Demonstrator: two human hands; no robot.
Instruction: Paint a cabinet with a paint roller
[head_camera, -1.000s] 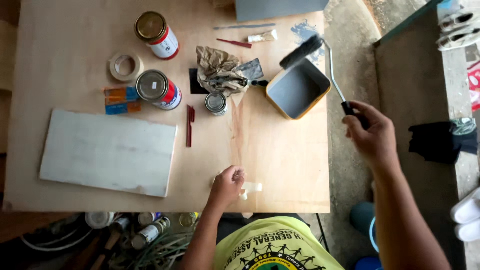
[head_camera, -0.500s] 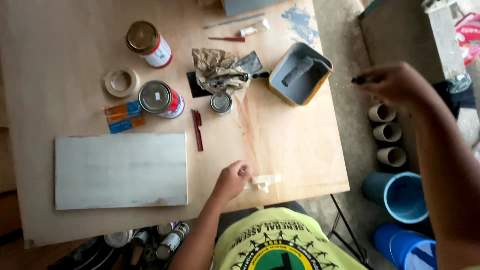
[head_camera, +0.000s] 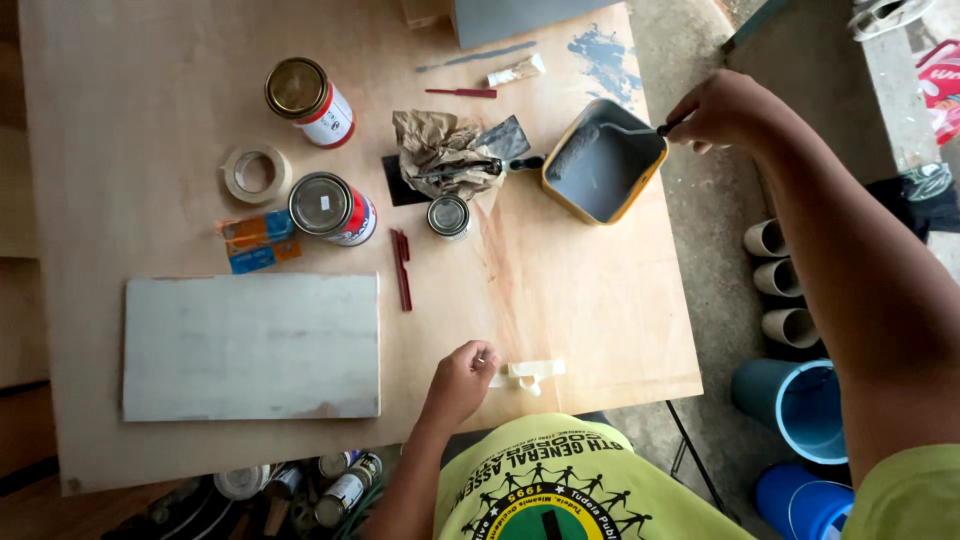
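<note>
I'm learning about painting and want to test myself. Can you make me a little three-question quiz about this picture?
1. True or false: the right hand holds the handle of a paint roller whose roller end sits in the paint tray.
2. What lies closest to the left hand?
A. the roll of tape
B. the small white pieces near the table's front edge
C. the crumpled brown paper
3. Fill in: the flat painted board on the table is pale ____.

Key
1. True
2. B
3. Grey
</note>
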